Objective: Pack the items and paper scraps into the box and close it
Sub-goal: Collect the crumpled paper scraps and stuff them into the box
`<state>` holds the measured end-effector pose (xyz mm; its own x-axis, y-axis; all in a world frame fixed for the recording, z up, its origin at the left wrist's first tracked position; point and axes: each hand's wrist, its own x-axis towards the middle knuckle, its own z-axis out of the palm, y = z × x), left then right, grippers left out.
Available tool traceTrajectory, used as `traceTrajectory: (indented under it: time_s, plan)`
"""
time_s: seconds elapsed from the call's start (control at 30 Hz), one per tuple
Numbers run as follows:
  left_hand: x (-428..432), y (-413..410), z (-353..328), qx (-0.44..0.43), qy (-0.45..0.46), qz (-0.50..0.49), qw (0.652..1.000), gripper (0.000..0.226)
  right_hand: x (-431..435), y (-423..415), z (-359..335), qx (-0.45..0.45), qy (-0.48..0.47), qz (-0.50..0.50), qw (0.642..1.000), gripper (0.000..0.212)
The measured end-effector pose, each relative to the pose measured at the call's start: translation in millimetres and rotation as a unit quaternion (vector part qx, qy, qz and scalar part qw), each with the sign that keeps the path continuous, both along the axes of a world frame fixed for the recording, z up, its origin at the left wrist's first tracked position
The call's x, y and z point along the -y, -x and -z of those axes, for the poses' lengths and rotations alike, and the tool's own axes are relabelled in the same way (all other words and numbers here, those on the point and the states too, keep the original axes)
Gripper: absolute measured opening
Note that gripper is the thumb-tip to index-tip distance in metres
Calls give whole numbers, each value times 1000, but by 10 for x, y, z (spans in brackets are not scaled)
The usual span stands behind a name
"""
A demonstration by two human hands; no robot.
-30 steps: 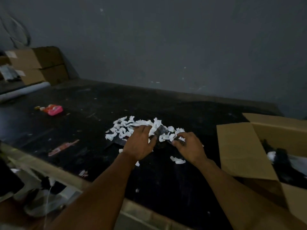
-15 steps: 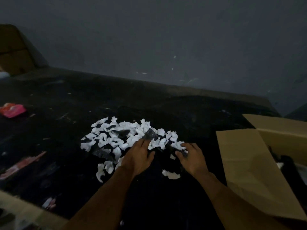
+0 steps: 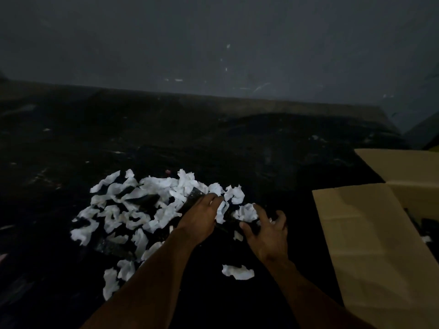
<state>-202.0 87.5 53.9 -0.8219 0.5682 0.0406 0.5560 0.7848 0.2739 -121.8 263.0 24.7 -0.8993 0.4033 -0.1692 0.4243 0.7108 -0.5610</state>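
A dim room with a grey wall (image 3: 213, 43) behind a black table (image 3: 237, 143) that fills most of the view.

White paper scraps (image 3: 142, 210) lie in a loose heap on the table, left of centre, with dark pieces (image 3: 147, 200) mixed in among them. One scrap (image 3: 238, 272) lies apart from the heap, nearer the table's front edge, between the two forearms. A few more scraps trail off toward the lower left of the heap.

The left hand (image 3: 199, 222) rests palm down on the right edge of the heap, its fingers (image 3: 213, 199) stretched forward and close together over a dark flat piece (image 3: 193, 198) and the scraps beside it; whether it grips anything cannot be told. The right hand (image 3: 268, 231) sits just to the right of it, fingers spread and curled, fingertips touching a crumpled scrap (image 3: 247, 212) at the heap's right end, not closed on it.

To the right stands the cardboard box (image 3: 403, 193), open, one large flap (image 3: 370, 252) folded out toward the hands and lying over the table's edge. Inside, only a dark patch and a bit of white show at the frame's right border; what they are is unclear.
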Motion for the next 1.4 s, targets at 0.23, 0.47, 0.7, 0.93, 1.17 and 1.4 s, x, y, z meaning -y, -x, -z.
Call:
traceTrajectory:
  time_s: [0.23,0.47,0.7,0.93,1.17,1.4]
  plan:
    - [-153,540,72,46,82,119,988,99,19,243,236,33,-35,-36,998,66]
    - [-431,868,479,119,46,164,978,77,-109,316,573,-85,-53,-2,995,40]
    - [-617,774,860,-6,-64,102,993,42,-179,364,657,-142,-10,32,989,33]
    - [-726,773,766,86,-113,29,989,18,-359,603,530,-112,-7,52,992,32]
    - [-728,755,293,26,-109,-22,993,41,-460,662,365,-66,66,105,990,20]
    - [-601,477,-79,22,-173,-136,975,41,-425,422,-34,-100,44,105,988,22]
